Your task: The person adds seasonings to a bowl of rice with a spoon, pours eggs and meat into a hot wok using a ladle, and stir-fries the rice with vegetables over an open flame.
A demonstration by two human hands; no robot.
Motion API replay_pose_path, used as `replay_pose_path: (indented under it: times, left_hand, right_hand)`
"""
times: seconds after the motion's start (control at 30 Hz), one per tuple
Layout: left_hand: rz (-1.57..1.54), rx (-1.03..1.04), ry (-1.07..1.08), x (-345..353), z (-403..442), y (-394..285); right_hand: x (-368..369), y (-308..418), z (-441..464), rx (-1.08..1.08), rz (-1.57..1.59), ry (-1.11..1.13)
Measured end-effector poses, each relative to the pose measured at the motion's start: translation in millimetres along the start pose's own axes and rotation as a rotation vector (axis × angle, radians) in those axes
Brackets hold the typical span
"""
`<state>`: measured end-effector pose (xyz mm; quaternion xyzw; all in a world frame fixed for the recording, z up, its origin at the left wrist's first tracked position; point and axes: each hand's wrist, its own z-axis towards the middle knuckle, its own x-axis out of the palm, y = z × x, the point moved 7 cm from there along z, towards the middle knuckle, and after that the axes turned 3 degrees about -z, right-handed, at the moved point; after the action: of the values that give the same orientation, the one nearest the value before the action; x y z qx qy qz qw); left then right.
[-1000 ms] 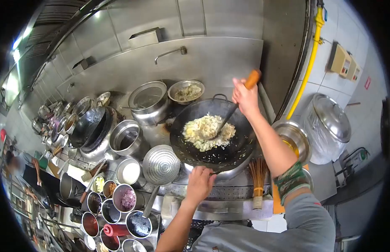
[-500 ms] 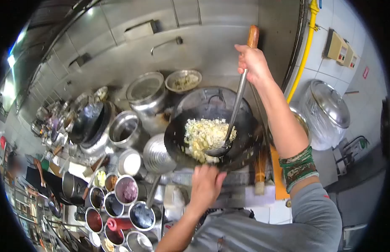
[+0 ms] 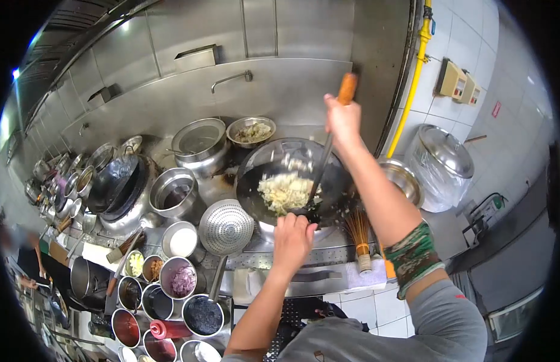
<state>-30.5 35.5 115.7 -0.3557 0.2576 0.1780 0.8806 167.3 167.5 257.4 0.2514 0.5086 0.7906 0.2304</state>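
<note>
Loose pieces (image 3: 297, 163) of chopped food (image 3: 282, 192) have broken away toward the far side of the wok (image 3: 338, 188), where earlier everything lay in one heap, so the food is being turned over and separated; blur hides whether they are airborne. The ladle (image 3: 321, 166) has also shifted, its head closer to the left hand (image 3: 292, 240) at the near rim. That hand's fingers are closed on the wok's near edge, while the right hand (image 3: 344, 120) is wrapped around the ladle's handle. To the wok's left, the strainer (image 3: 226, 227) rests as before.
</note>
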Motion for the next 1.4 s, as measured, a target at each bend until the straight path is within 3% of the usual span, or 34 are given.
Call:
replay_pose_path:
  times: [0.1,0.2,0.33,0.47,0.6,0.63,0.7,0.77,0.83,0.87,0.93,0.97,1.07,1.13,1.17,1.23,1.27,1.33,1.4]
  left_hand:
    - [0.087,-0.056,0.029,42,-44,41]
    - [0.032,-0.073,0.104,40,-88,42]
    - [0.062,-0.055,0.024,10,-44,24]
    - [0.117,-0.063,0.083,37,-8,55]
    - [0.066,-0.102,0.109,45,-11,57]
    - [0.073,-0.111,0.120,39,-15,51]
    - [0.118,-0.130,-0.062,-7,-20,39]
    - [0.268,-0.264,-0.190,-67,-48,36]
    - [0.406,-0.414,-0.594,-128,-109,49]
    - [0.522,-0.518,-0.655,-160,-132,46]
    - [0.703,-0.653,-0.941,-209,-221,73]
    - [0.841,-0.746,-0.987,-226,-265,85]
    - [1.188,-1.033,-1.037,-268,-377,115]
    - [1.108,-1.154,-0.988,-267,-401,123]
    - [0.915,-1.221,-0.978,-262,-404,133]
    - [0.664,-1.333,-0.914,-252,-407,154]
    - [0.661,-1.293,-0.918,-252,-418,166]
    - [0.735,-1.292,-0.854,-251,-398,163]
    - [0.779,-1.359,-0.821,-252,-393,165]
  right_hand:
    - [5,-34,4,-0.121,-0.215,-0.071]
    - [2,0,-1,-0.114,0.144,0.143]
    - [-15,14,21,-0.022,0.175,0.114]
    - [-28,30,34,-0.113,0.330,0.182]
    - [-22,-68,33,-0.074,0.261,0.127]
    - [-19,-69,35,-0.059,0.265,0.125]
    - [2,-57,49,0.057,0.321,0.284]
    - [-1,-43,65,0.012,0.407,0.302]
    - [-6,-47,67,0.011,0.489,0.219]
    - [5,-71,65,0.023,0.386,0.196]
    - [38,-90,70,0.120,0.454,0.439]
    - [42,-81,76,0.127,0.457,0.444]
    - [51,-56,79,0.118,0.385,0.477]
    - [42,-70,70,0.075,0.491,0.335]
    - [55,-96,64,0.074,0.426,0.389]
    - [68,-80,68,0.125,0.363,0.433]
    - [73,-69,65,0.178,0.303,0.466]
    - [51,-18,44,0.077,0.238,0.425]
    - [32,-15,17,0.036,0.290,0.363]
